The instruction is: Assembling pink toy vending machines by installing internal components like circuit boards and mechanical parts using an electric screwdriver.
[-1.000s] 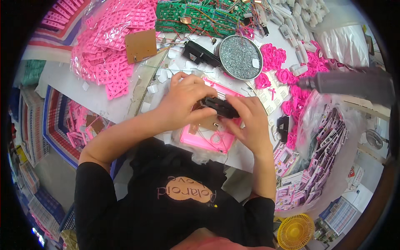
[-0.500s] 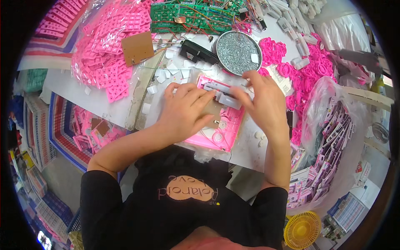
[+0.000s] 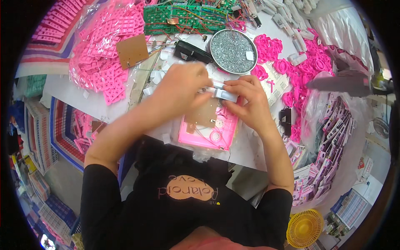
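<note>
Both my hands meet over a pink plastic housing [image 3: 208,135] lying on the white table. My left hand [image 3: 179,89] and my right hand [image 3: 246,102] together pinch a small white rectangular part [image 3: 223,93] held just above the housing's far edge. A brown circuit board [image 3: 203,116] with thin wires sits inside the housing. The left hand is blurred. Its fingertips cover the left end of the white part.
A round metal tin of silvery bits [image 3: 232,51] stands just beyond my hands, with a black block [image 3: 191,52] beside it. Green circuit boards [image 3: 183,16] lie at the back, pink parts in bags [image 3: 104,54] to the left, pink rings [image 3: 291,62] to the right. A yellow fan [image 3: 305,228] sits low right.
A black part that my hands held a second ago is gone from them; they now hold a white part. The view has shifted, so hands and housing sit nearer the tin.
</note>
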The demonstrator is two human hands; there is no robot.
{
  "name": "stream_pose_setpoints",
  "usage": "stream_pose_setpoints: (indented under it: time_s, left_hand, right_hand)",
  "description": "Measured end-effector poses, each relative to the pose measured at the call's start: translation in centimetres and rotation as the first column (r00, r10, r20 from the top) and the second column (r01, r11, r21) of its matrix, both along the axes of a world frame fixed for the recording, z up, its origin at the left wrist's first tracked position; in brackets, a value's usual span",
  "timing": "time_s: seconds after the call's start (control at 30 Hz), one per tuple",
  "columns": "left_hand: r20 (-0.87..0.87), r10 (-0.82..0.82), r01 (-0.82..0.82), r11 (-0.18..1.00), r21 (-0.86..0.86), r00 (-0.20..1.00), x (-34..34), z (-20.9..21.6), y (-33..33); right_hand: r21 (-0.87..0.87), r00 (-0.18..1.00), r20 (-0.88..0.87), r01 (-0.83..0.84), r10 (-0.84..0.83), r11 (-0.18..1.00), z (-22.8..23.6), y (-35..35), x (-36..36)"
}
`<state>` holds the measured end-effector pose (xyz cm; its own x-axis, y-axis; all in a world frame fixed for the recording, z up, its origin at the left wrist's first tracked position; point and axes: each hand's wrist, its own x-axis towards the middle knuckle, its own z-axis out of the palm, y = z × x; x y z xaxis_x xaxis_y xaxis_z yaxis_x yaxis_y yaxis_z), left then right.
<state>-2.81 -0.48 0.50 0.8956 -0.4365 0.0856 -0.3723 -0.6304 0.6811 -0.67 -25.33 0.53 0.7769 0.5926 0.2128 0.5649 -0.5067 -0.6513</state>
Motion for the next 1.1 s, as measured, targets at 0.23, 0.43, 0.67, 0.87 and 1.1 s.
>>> stream_pose_setpoints:
  time_s: [0.23,0.43,0.67,0.87,1.1]
  left_hand:
    - [0.262,-0.04,-0.087,0.886,0.455,0.964,12.0,-2.4,-4.5]
    - [0.459,-0.079,-0.141,0.893,0.426,0.885,12.4,-3.6,-6.0]
    - [0.51,-0.076,-0.073,0.961,0.266,0.857,10.8,-2.1,-5.1]
    - [0.392,-0.107,0.104,0.994,0.03,0.914,0.8,0.7,-2.7]
    - [0.223,0.009,0.06,0.952,-0.301,0.975,-1.9,0.2,-3.2]
  right_hand:
    - [0.066,1.0,0.019,-0.021,0.019,0.998,-1.3,-0.8,0.1]
    - [0.738,0.95,-0.307,0.199,0.06,0.645,-0.4,-4.4,3.2]
    - [0.888,0.808,-0.215,-0.072,0.549,0.454,11.4,3.3,3.1]
    - [0.901,0.926,-0.318,0.229,0.204,0.368,7.4,2.6,0.5]
    - [0.909,0.951,-0.112,-0.019,0.289,0.416,6.7,3.2,-2.3]
